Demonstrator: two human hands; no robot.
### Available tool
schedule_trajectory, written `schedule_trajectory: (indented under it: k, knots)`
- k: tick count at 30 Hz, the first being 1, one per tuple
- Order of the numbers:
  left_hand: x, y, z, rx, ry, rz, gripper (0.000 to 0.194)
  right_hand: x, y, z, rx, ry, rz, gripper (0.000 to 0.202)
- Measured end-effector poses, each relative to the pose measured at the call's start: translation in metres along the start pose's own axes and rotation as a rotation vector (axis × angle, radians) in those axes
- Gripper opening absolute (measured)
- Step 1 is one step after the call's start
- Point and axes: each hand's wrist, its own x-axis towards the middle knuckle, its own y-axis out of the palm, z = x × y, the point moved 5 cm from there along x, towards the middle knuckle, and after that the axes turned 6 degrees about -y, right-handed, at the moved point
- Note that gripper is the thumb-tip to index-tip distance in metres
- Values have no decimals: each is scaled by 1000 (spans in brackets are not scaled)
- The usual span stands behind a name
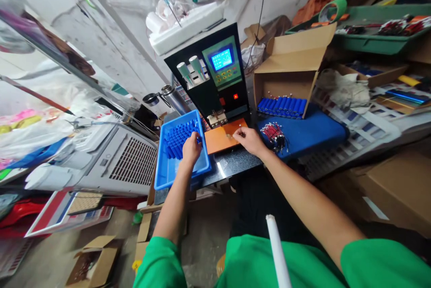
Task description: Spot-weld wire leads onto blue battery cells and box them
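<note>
White walls [134, 10] stand behind the dark counter [235, 162]. From the head, the left hand [191, 149] curls its fingers over a blue tray [162, 182], with blue tubes [177, 140] just left of them; I cannot tell if they hold one. Right of those fingers is an orange board [217, 141]. The right hand [249, 139] has bent fingers by its edge, maybe gripping, I cannot tell. Red wires [273, 134] lie right of them

There's room above the orange board [217, 141]; a machine [222, 85] blocks behind.
</note>
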Motion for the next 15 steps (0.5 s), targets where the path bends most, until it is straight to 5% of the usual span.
schedule_trajectory:
  k: [6,10,15]
  knots:
    - [-11,-19,8,-616,-165,-278,28,0,-1,4,17,6,-1,19]
    - [-12,-13,-36,-945,-36,-164,33,0,-1,7,27,-10,-11,20]
    - [-5,18,-88,-952,24,-81,22,0,-2,8,55,-16,-38,20]
